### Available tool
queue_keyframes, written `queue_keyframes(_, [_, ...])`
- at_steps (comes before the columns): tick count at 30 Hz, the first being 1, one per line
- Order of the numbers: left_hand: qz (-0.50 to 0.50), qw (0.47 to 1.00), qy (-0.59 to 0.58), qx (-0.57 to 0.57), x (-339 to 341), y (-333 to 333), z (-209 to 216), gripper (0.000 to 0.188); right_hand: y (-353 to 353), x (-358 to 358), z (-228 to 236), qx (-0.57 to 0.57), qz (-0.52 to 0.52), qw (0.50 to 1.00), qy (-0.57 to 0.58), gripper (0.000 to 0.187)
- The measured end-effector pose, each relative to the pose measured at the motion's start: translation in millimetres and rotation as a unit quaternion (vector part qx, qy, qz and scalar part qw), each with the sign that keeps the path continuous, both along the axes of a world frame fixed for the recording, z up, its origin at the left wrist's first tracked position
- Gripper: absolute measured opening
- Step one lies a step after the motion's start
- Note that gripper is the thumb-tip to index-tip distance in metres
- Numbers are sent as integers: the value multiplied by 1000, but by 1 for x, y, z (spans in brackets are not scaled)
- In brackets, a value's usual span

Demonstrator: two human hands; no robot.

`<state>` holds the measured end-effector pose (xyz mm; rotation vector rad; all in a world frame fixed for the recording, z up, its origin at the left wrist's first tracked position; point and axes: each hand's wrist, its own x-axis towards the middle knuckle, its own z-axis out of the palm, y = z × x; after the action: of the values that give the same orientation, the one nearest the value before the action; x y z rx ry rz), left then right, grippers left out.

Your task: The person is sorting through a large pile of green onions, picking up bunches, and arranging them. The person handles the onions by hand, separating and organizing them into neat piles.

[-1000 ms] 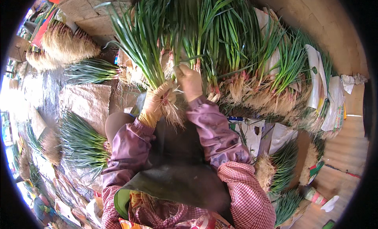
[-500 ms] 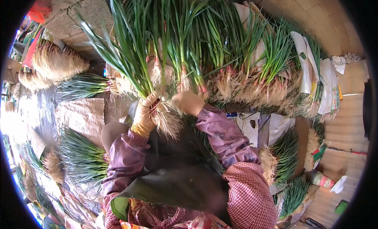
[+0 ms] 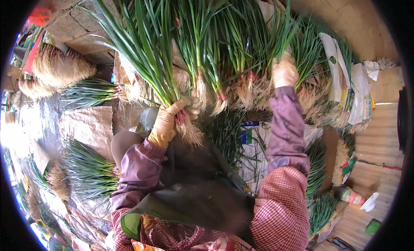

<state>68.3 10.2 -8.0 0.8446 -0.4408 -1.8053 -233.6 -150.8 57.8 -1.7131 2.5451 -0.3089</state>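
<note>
I had one view only, from the head-worn fisheye, looking steeply down and close over both arms. It faced the piled green spring onions with pale roots (image 3: 241, 74), just beyond my gloved left hand (image 3: 166, 123), edges bending toward the rim.

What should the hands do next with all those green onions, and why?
Probably the right hand should pull a few stalks out of the pile of green onions and bring them to the bunch gripped by the left hand, since it already touches the pile.

Ground (image 3: 39, 121) carries woven sacks (image 3: 88, 128), tied green onion bundles (image 3: 88, 171), long onion heap (image 3: 258, 74), printed paper sheet (image 3: 254, 149).
</note>
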Motion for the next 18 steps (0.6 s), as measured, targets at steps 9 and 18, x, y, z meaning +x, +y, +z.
queue_keyframes(9, [25,999,24,-25,-12,-9,-10,39,-16,169,-110,171,239,956,-23,35])
queue_keyframes(18, [40,997,-63,5,-3,-9,-23,17,75,152,-65,37,428,836,-343,18])
